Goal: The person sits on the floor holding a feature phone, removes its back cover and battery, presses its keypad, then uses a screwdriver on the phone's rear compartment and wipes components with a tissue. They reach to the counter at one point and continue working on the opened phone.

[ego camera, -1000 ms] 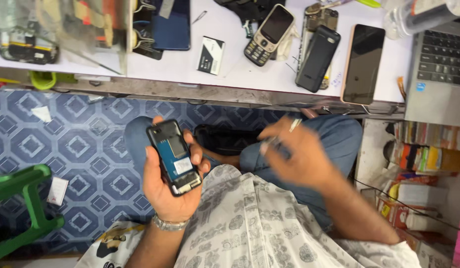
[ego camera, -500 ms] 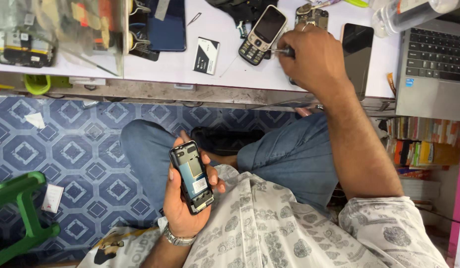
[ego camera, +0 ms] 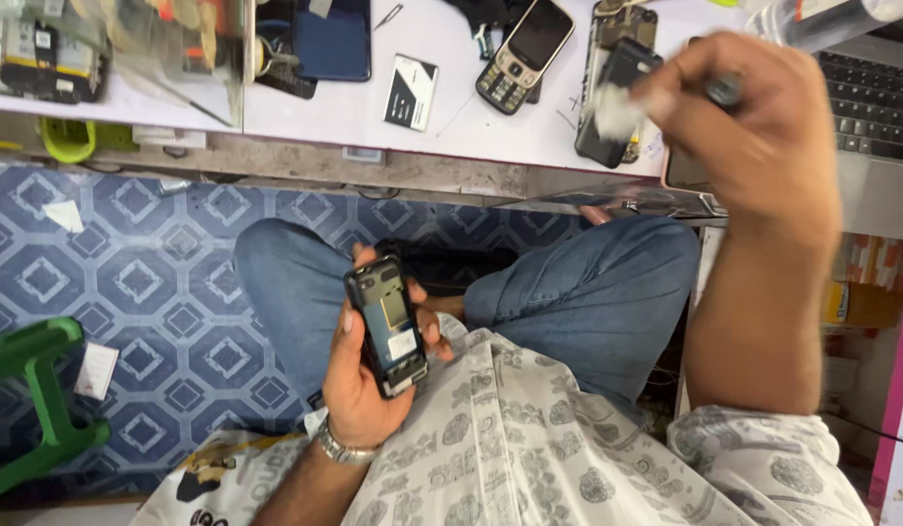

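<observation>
My left hand (ego camera: 359, 375) holds a small black phone (ego camera: 386, 324) with its back cover off, inner frame facing up, over my lap. My right hand (ego camera: 753, 127) is raised above the white workbench's (ego camera: 451, 127) right end, closed around a small tool with a dark handle and a blurred white tip (ego camera: 622, 107). That tip hovers over a black phone (ego camera: 607, 117) lying on the bench.
On the bench lie a keypad phone (ego camera: 525, 54), a phone battery (ego camera: 411, 92), a dark blue phone (ego camera: 330, 44) and a laptop (ego camera: 875, 97) at the right. A green stool (ego camera: 33, 404) stands on the blue patterned floor at the left.
My right hand went from my lap up to the bench, took a small tool there and has lifted toward me. My left hand has kept hold of the opened phone, shifting slightly.
</observation>
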